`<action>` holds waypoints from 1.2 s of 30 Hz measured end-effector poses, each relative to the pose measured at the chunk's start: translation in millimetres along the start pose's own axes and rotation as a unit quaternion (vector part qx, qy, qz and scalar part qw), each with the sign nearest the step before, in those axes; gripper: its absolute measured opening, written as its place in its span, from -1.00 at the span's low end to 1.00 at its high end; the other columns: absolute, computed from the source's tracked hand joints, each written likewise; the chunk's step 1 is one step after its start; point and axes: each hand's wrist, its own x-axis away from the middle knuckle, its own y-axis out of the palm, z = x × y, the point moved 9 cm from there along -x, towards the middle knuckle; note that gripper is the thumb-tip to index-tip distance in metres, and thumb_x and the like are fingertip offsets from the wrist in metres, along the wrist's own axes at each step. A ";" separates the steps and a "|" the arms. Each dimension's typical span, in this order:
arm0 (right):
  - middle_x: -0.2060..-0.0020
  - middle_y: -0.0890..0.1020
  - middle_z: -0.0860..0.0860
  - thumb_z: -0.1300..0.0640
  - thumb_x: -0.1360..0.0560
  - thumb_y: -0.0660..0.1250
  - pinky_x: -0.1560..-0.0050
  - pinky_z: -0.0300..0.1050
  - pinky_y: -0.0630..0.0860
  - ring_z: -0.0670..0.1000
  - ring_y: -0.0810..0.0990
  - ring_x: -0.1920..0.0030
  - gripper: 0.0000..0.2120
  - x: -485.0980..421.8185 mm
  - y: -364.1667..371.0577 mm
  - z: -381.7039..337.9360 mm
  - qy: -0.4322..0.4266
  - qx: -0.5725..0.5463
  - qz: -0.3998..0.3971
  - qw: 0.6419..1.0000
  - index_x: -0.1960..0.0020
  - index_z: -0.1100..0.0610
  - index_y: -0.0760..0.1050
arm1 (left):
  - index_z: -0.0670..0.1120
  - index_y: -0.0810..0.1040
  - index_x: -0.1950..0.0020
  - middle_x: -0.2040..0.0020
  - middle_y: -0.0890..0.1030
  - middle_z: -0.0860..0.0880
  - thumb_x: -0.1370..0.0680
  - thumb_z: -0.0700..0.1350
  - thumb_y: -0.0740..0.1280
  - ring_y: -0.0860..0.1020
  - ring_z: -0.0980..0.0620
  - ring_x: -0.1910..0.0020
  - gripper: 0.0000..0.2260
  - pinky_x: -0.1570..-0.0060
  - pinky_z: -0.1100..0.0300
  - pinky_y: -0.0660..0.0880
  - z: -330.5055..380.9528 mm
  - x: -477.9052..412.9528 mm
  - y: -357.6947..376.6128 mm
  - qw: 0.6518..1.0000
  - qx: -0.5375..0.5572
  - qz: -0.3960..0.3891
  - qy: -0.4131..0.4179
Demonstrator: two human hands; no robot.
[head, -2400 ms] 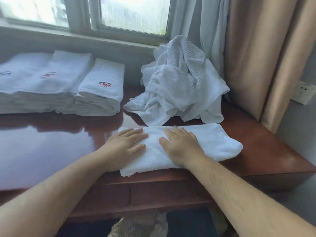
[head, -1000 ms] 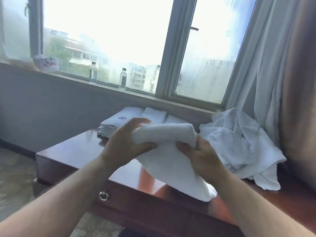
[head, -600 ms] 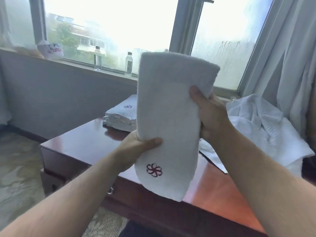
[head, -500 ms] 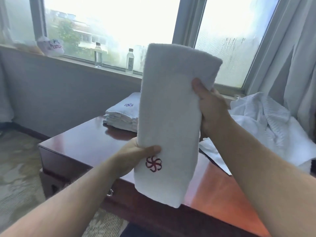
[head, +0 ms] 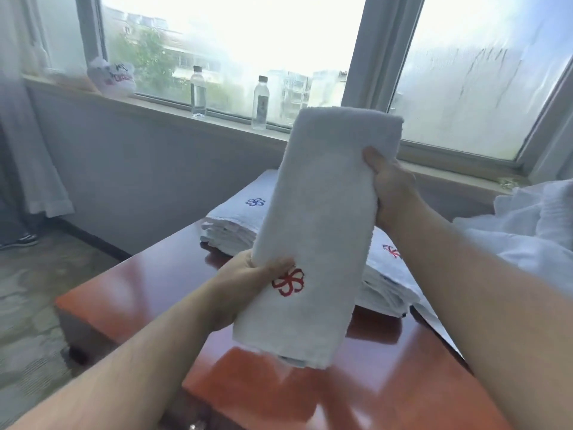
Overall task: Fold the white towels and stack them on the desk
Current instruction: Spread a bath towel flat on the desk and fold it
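- Lifted off the desk (head: 148,287) since earlier, my folded towel (head: 322,231) hangs upright above it.
- My left hand (head: 245,277) pinches its lower edge; my right hand (head: 390,187) grips higher.
- Folded stacks (head: 232,225) lie behind; fingers probably curl underneath, hidden.

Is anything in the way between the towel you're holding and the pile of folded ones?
Nothing visible. Left hand and right hand hold the folded towel in the air, right in front of the folded stacks on the desk. It hides the stacks' middle.
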 end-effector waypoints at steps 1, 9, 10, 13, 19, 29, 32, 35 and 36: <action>-0.11 0.70 0.20 0.14 -0.63 0.32 -0.02 0.28 0.65 0.27 0.70 -0.08 -0.74 -12.7 5.2 6.0 0.009 0.002 -0.001 1.000 -0.29 0.17 0.54 | -0.06 0.72 -0.08 -0.08 0.71 -0.20 -0.43 0.12 0.53 0.71 -0.18 -0.01 -0.67 0.12 0.05 0.64 4.3 -8.2 -8.3 1.000 -0.003 0.006 -0.007; -0.12 0.69 0.22 0.15 -0.62 0.32 -0.05 0.27 0.65 0.26 0.70 -0.09 -0.69 -125.5 55.7 52.2 0.026 -0.029 -0.028 0.999 -0.35 0.17 0.51 | -0.03 0.71 -0.08 -0.10 0.71 -0.17 -0.29 0.20 0.60 0.70 -0.18 -0.03 -0.53 0.11 0.05 0.63 50.2 -79.3 -107.3 0.995 -0.059 0.077 -0.021; -0.12 0.69 0.22 0.14 -0.62 0.33 -0.07 0.28 0.64 0.26 0.70 -0.09 -0.69 -140.1 59.3 61.2 0.031 -0.037 -0.028 0.998 -0.34 0.17 0.51 | -0.04 0.72 -0.07 -0.10 0.70 -0.19 -0.27 0.19 0.61 0.70 -0.19 -0.02 -0.52 0.11 0.04 0.63 53.7 -88.5 -118.4 0.995 -0.056 0.084 -0.022; -0.12 0.69 0.21 0.10 -0.62 0.33 -0.12 0.29 0.62 0.23 0.70 -0.08 -0.65 -177.5 60.2 96.5 0.058 -0.047 -0.019 0.997 -0.37 0.15 0.49 | -0.13 0.68 -0.14 -0.14 0.68 -0.25 -0.31 0.14 0.61 0.70 -0.22 -0.02 -0.48 0.08 -0.01 0.64 59.9 -113.6 -139.2 0.995 -0.026 0.088 -0.037; -0.06 0.71 0.22 0.08 -0.60 0.36 -0.05 0.17 0.66 0.19 0.73 -0.01 -0.67 -235.7 42.3 154.0 0.092 -0.020 0.023 0.995 -0.26 0.28 0.54 | -0.30 0.54 -0.35 -0.27 0.60 -0.31 -0.60 -0.03 0.36 0.58 -0.30 -0.25 -0.57 -0.11 -0.07 0.63 33.7 -154.7 -162.3 0.985 0.135 0.090 -0.053; 0.03 0.71 0.24 0.15 -0.35 0.46 -0.02 0.32 0.64 0.24 0.72 0.07 -0.70 -265.8 14.1 209.7 0.180 0.232 0.048 0.955 -0.05 0.24 0.60 | -0.01 0.40 -0.47 -0.33 0.61 -0.07 -0.46 -0.19 0.52 0.64 -0.13 -0.20 -0.39 -0.07 0.00 0.64 28.6 -157.1 -192.7 0.986 0.083 0.138 -0.027; 0.11 0.73 0.20 0.17 -0.28 0.45 0.00 0.33 0.65 0.22 0.73 0.10 -0.70 -271.0 11.7 202.4 0.137 0.175 0.077 0.972 0.02 0.26 0.63 | -0.05 0.47 -0.41 -0.22 0.67 -0.12 -0.53 -0.15 0.41 0.65 -0.10 -0.13 -0.56 -0.06 -0.02 0.64 38.3 -162.4 -204.9 0.965 0.121 0.231 -0.002; 0.04 0.71 0.20 0.07 -0.31 0.43 0.01 0.32 0.65 0.23 0.72 0.08 -0.64 -264.1 9.6 207.1 0.150 0.205 0.062 0.965 -0.06 0.20 0.58 | -0.18 0.54 -0.36 -0.18 0.67 -0.20 -0.64 -0.11 0.28 0.65 -0.21 -0.16 -0.69 -0.10 -0.09 0.60 24.8 -165.6 -194.4 0.972 0.073 0.219 -0.042; 0.03 0.70 0.19 0.03 -0.30 0.42 0.00 0.32 0.65 0.23 0.72 0.08 -0.58 -261.8 11.1 209.2 0.152 0.208 0.048 0.965 -0.10 0.19 0.56 | -0.15 0.53 -0.36 -0.15 0.69 -0.18 -0.64 -0.10 0.32 0.67 -0.21 -0.12 -0.69 -0.05 -0.08 0.61 21.2 -164.6 -194.6 0.972 0.032 0.228 -0.040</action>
